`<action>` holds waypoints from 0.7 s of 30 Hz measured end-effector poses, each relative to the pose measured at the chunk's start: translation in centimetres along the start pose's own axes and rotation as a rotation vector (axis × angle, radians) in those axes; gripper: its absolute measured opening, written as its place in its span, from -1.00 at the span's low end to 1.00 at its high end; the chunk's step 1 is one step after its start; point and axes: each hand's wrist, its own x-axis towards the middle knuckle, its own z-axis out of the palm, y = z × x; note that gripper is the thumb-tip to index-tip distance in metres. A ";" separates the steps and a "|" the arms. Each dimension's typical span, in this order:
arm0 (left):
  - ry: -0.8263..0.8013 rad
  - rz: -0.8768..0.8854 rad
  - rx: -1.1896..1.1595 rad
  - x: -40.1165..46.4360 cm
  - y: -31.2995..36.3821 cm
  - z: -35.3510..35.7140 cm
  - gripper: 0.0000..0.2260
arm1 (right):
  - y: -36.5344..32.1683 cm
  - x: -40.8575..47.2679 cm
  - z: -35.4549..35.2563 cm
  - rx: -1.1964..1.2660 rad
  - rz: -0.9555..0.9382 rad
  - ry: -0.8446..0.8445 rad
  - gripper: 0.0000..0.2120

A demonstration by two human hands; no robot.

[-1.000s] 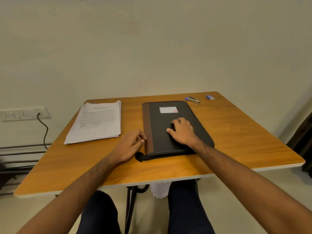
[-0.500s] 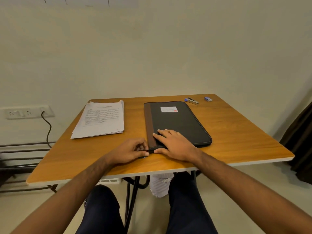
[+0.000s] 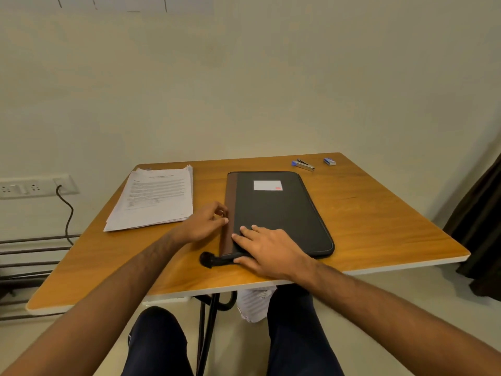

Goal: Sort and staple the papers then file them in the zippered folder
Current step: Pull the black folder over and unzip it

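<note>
A black zippered folder (image 3: 273, 210) with a brown spine lies closed in the middle of the wooden table (image 3: 379, 226). My left hand (image 3: 203, 223) is at the spine's left edge, about halfway along, with thumb and fingers pinched on what looks like the zipper pull. My right hand (image 3: 268, 248) lies flat on the folder's near left corner, fingers spread. A black strap (image 3: 207, 259) sticks out from that corner. A stack of printed papers (image 3: 157, 196) rests to the left of the folder. A small stapler (image 3: 305, 164) lies at the far right.
A small blue staple box (image 3: 329, 161) sits beside the stapler near the table's far edge. A wall socket (image 3: 32, 185) with a black cable and a metal rack (image 3: 27, 253) are at the left. A dark curtain (image 3: 482, 213) hangs at the right.
My left hand has moved from the folder's near left corner away from me along the spine. The right hand slid to the near left corner and stays flat. The strap now shows.
</note>
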 end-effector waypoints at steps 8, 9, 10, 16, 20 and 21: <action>-0.017 -0.297 0.040 4.2 2.4 -0.3 -0.62 | 9.8 0.3 -0.5 0.503 0.574 0.122 -0.48; -0.048 -0.332 0.024 4.8 2.5 -0.2 -0.65 | 11.7 0.3 0.0 0.540 0.729 0.086 -0.41; -0.077 -0.373 -0.003 5.3 2.5 -0.3 -0.64 | 13.0 0.5 0.5 0.631 0.848 0.061 -0.38; -0.092 -0.566 -0.239 6.9 4.1 -0.1 -0.32 | 15.6 1.0 0.7 1.196 1.013 0.086 -0.45; 0.029 -0.524 -0.294 8.6 6.0 -1.3 -0.42 | 16.3 0.7 0.3 1.509 1.073 0.151 -0.45; 0.061 -0.495 -0.283 9.1 6.9 -1.8 -0.47 | 16.5 0.3 0.2 1.575 1.082 0.162 -0.48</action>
